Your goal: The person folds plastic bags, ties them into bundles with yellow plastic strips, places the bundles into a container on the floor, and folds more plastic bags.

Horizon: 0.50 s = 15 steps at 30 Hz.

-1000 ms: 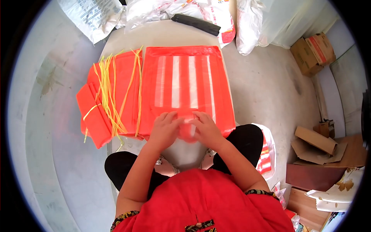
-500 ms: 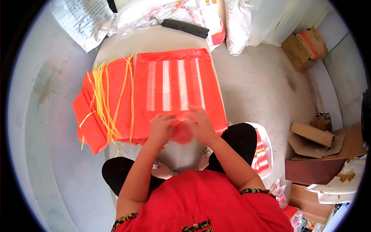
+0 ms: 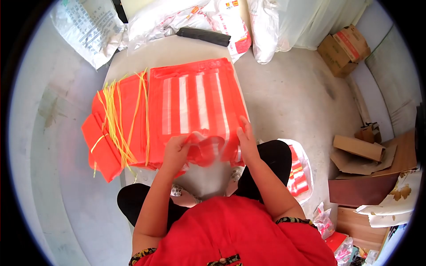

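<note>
A stack of thin red plastic bags (image 3: 191, 99) with white stripes lies on the table in front of me. My left hand (image 3: 176, 150) is closed on the near edge of the top bag, which is bunched and lifted there. My right hand (image 3: 247, 139) rests against the right edge of the stack, its fingers stretched forward and the thumb apart from them. Between the hands the loose film is crumpled and blurred. To the left lie folded red bags (image 3: 126, 104) with yellow ties (image 3: 114, 119) across them, and a tied red bundle (image 3: 104, 148).
A black roll (image 3: 204, 36) lies at the table's far end, near white printed sacks (image 3: 233, 26). To my right stands a white container (image 3: 306, 166) holding striped red bags. Cardboard boxes (image 3: 344, 51) sit farther back, and an opened carton (image 3: 364, 155) nearer. A wall (image 3: 66, 146) runs along the left.
My right hand has moved right, from the middle of the near edge to the stack's right edge. My left hand has shifted slightly left and down, still holding the bag. The view has shifted slightly.
</note>
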Each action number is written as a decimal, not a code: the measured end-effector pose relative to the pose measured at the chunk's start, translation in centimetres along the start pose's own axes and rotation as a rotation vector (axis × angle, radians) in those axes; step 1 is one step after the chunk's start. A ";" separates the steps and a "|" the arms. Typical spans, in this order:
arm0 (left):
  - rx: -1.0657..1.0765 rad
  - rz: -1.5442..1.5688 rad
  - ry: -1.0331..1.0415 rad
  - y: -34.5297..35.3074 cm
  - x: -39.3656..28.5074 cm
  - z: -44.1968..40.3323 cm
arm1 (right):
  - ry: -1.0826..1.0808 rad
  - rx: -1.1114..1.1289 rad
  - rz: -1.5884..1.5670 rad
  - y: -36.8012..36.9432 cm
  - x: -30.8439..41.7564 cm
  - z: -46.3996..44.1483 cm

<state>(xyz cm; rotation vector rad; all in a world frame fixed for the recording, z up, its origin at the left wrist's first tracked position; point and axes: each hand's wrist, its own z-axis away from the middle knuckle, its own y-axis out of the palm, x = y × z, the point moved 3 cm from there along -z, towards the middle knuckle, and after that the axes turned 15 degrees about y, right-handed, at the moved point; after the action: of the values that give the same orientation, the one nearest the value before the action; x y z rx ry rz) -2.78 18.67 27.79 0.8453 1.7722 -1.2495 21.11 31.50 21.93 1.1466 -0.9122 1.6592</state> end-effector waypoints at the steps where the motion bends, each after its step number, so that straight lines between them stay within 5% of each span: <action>1: 0.002 -0.065 0.019 0.1 1.3 0.5 | -0.026 0.015 -0.019 0.0 -0.5 0.4; 5: 0.049 -0.428 0.355 0.9 3.3 2.1 | 0.042 0.143 -0.047 -0.9 -2.5 3.6; 15: 0.116 -0.577 0.529 1.5 0.8 3.1 | 0.201 0.495 -0.019 0.5 2.8 4.5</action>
<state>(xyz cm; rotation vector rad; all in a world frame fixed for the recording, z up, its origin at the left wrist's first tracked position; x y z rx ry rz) -1.21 16.20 25.82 0.8038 2.5106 -1.6043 21.44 27.95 25.89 1.2703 -0.3672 2.0057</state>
